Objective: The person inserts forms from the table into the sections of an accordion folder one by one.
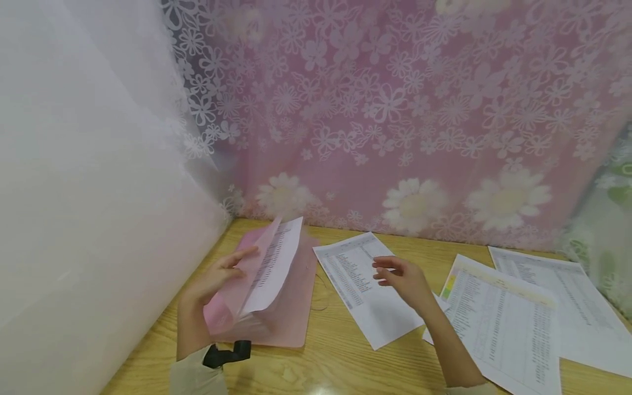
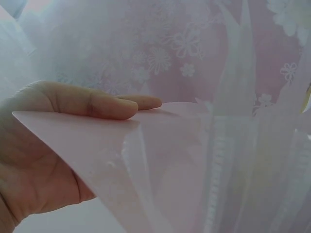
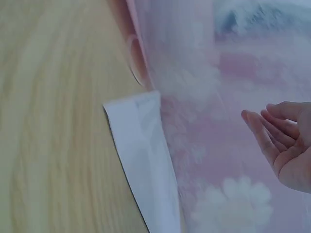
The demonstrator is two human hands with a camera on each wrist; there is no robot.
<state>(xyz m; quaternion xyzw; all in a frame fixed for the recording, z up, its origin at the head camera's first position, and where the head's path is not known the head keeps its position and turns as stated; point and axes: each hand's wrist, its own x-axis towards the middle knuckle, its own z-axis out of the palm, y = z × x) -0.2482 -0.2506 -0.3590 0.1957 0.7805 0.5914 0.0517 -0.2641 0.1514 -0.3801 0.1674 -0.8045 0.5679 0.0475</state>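
Lifting the translucent pink leaf (image 1: pixel 242 291) of a pink plastic folder (image 1: pixel 296 323) at left, the left hand (image 1: pixel 217 280) pinches it beside a tilted white printed sheet (image 1: pixel 281 269). The right hand (image 1: pixel 404 280), loosely bent and holding nothing, hangs nearer a white printed page (image 1: pixel 345 269) right of the folder, whose long axis slants far-left to near-right.

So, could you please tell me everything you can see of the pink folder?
The folder is pink, pale in places and deeper at its left side, smooth and plastic-looking, with clear sleeves inside. It lies partly open on the wooden table, left of a loose printed page. The left hand grips one raised pink leaf, and a white printed sheet leans inside.
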